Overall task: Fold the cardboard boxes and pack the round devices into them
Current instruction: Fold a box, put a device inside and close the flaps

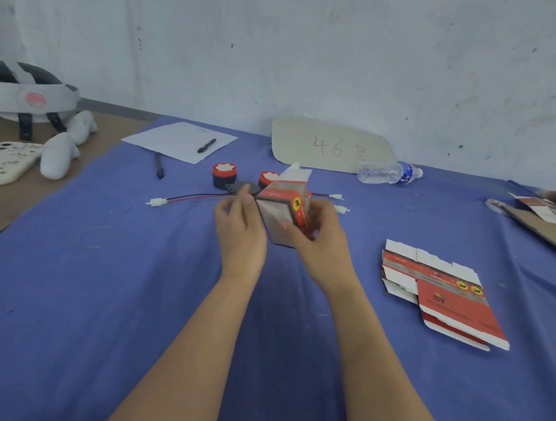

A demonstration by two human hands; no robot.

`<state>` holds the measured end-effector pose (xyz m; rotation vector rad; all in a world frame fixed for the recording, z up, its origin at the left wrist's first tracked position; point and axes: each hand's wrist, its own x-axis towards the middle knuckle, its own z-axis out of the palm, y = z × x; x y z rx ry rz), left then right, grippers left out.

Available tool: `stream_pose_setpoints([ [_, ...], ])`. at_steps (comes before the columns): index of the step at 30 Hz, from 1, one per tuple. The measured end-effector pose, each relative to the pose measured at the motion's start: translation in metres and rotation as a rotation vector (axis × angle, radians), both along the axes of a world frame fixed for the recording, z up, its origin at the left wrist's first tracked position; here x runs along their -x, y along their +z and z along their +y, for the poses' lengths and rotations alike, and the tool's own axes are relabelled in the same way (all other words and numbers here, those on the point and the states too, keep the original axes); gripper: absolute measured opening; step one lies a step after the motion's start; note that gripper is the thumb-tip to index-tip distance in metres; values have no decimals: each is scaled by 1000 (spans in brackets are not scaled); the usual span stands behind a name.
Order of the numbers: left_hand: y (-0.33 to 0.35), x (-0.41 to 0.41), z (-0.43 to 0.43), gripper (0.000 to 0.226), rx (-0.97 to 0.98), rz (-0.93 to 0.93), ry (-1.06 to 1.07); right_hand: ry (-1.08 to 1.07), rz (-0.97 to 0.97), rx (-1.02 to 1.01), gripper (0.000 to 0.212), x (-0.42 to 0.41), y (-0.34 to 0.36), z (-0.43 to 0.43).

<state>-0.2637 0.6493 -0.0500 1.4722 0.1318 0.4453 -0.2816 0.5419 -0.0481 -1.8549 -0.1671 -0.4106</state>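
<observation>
Two round devices [224,174]: red-topped, black-bodied, standing on the blue surface [102,297] beyond the hands, wires [192,199] trailing sideways.
Left hand [240,230]: fingers loosely bent against the box's left edge; whether it pinches, I cannot tell.
Box [284,210]: held above the surface between both hands, long axis tilted near upright, open white flaps [296,174] pointing up and away.
Right hand [317,242]: grips the box, thumb on its front face, fingers curled round the right side.
Flat boxes [441,292]: unfolded, lying well to the right.
</observation>
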Motion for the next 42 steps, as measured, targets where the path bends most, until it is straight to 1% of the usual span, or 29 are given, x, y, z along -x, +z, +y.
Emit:
stream_pose_setpoints([
  [1,-1,-3,1,35,19,20,-46,-79,-46,120,28,-1,-2,0],
  [2,1,-2,1,36,91,63,-120,-119,-63,236,31,-1,-4,2],
  [3,3,-1,0,37,159,120,-186,-119,-53,336,31,-2,-6,5],
  [4,4,0,-1,35,178,175,-229,-83,-22,415,30,-2,-9,8],
  [7,-4,2,-6,17,27,165,-261,43,27,611,21,-1,-14,12],
  [9,-8,3,-4,11,36,145,-267,63,23,663,15,-2,-12,11],
  [11,-8,4,-3,13,48,151,-267,88,33,619,15,-1,-9,10],
  [13,-8,3,-3,29,46,182,-246,119,30,551,14,1,-8,10],
  [15,-8,2,-2,41,52,217,-223,151,19,535,12,3,-7,11],
  [16,-9,1,-2,41,42,229,-217,164,21,535,11,3,-7,11],
  [18,-10,-1,0,34,62,244,-214,150,16,539,21,4,-6,10],
  [20,-10,-2,3,26,163,246,-231,85,-27,479,21,7,-3,11],
  [21,-10,-3,5,20,204,238,-227,18,-67,391,22,8,-1,11],
  [23,-10,-4,8,11,222,231,-185,-169,-177,140,26,8,5,8],
  [25,-10,-5,8,21,194,214,-155,-314,-212,-98,21,5,9,1],
  [26,-9,-4,6,25,167,200,-164,-320,-131,-177,16,3,9,-3],
  [27,-8,-2,4,29,131,185,-188,-265,3,-219,17,1,7,-6],
  [29,-7,1,0,32,72,155,-237,-95,263,-243,31,-3,1,-11],
  [30,-7,1,0,33,58,140,-246,-26,325,-270,33,-2,0,-12],
  [32,-6,2,2,31,66,100,-249,51,339,-262,27,-2,-4,-13],
  [33,-5,2,2,29,69,75,-254,52,320,-178,22,-4,-5,-14],
  [34,-4,4,2,27,61,58,-263,14,303,-40,19,-6,-8,-13],
  [35,-3,5,1,24,54,47,-277,-38,300,74,20,-7,-10,-12],
  [36,-4,4,0,20,71,39,-294,-85,306,106,22,-7,-11,-11],
  [37,-3,5,-1,19,116,43,-325,-109,316,43,24,-7,-10,-10],
  [39,-2,4,-3,47,211,35,-411,-51,353,-231,28,-6,-6,-12],
  [40,-1,3,-5,60,198,18,-446,14,376,-348,29,-4,-4,-10],
  [41,-1,5,-7,68,169,5,-456,57,401,-368,31,-2,-2,-7],
  [42,-1,7,-8,71,160,-2,-439,75,422,-313,38,-1,-1,-3],
])
